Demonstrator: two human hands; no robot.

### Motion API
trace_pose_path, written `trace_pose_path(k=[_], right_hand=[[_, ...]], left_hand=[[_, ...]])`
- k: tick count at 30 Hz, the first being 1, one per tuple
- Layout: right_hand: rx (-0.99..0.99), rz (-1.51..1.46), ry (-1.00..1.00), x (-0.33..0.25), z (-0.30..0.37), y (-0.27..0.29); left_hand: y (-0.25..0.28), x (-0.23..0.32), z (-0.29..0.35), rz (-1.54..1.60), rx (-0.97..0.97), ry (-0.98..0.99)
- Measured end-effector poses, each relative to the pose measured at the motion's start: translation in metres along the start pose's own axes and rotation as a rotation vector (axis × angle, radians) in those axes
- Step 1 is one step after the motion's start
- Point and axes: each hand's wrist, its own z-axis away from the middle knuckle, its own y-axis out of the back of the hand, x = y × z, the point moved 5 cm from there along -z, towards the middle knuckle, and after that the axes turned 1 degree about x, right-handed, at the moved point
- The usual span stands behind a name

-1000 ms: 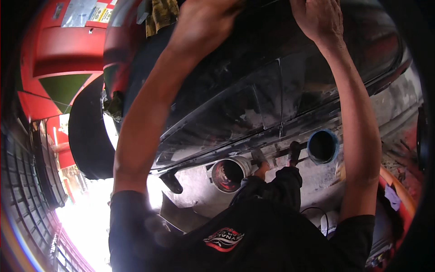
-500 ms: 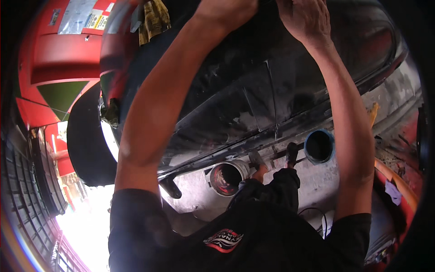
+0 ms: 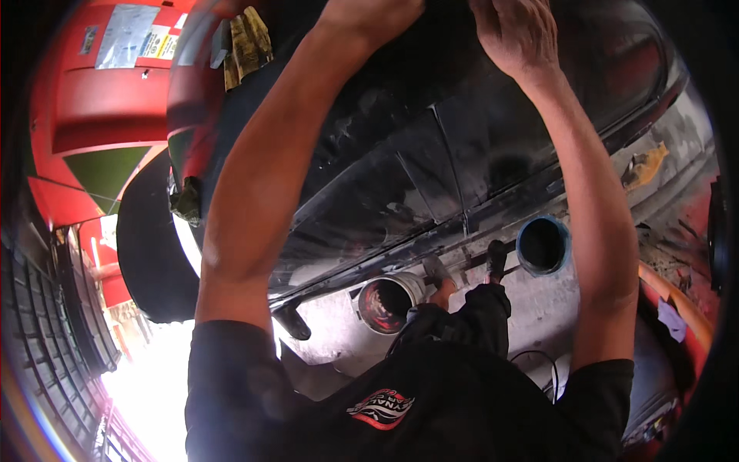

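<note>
Both my arms reach up over a dark, dusty car body [image 3: 369, 177] with panel seams and pale smears. My left hand [image 3: 377, 14] is over the dark panel at the top edge; its fingers are out of the picture. To its right, my right hand [image 3: 519, 35] is over the same car, back of the hand and thumb showing, the other fingertips cut off. Whether either hand holds anything is hidden. A stained yellow-brown cloth [image 3: 248, 50] lies on the car left of my left hand, beside a grey block [image 3: 221, 42].
A white bucket [image 3: 419, 289] and a blue bucket [image 3: 564, 258] stand on the floor near my feet. A crumpled orange-yellow piece [image 3: 650, 163] lies to the right. At left are a red vehicle [image 3: 112, 100], a dark curved panel [image 3: 154, 246] and a dark rag [image 3: 187, 200].
My left hand has shifted slightly left in the picture; my right hand stays near the same place. The view has moved a little, showing more of the orange-yellow piece beside my right arm.
</note>
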Motion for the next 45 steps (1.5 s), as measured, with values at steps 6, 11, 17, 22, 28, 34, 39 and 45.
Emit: trace_pose_path(k=[6, 11, 17, 22, 28, 34, 39, 45], right_hand=[[-0.062, 0.047, 0.007, 0.052, -0.001, 0.013], [-0.019, 0.039, 0.015, 0.040, -0.003, 0.010], [0.007, 0.041, 0.108, 0.036, -0.005, 0.007], [-0.012, 0.062, 0.019, 0.045, -0.001, 0.012], [0.013, 0.003, 0.015, 0.034, -0.010, 0.011], [-0.030, 0.066, 0.074, 0.048, 0.000, 0.012], [-0.023, 0.093, -0.032, 0.046, -0.003, 0.013], [0.018, 0.053, 0.061, 0.033, -0.007, 0.008]], left_hand=[[0.052, 0.001, 0.094, -0.103, -0.126, 0.193], [0.061, 0.000, 0.102, 0.016, -0.069, 0.239], [-0.022, 0.002, -0.026, 0.063, -0.021, 0.018], [0.037, -0.002, 0.072, 0.058, -0.111, 0.223], [-0.015, 0.005, -0.028, -0.050, -0.015, -0.043], [0.005, 0.000, 0.030, -0.106, -0.133, 0.112], [0.059, -0.008, 0.098, 0.096, -0.117, 0.302], [-0.013, -0.003, -0.033, 0.146, -0.081, 0.000]])
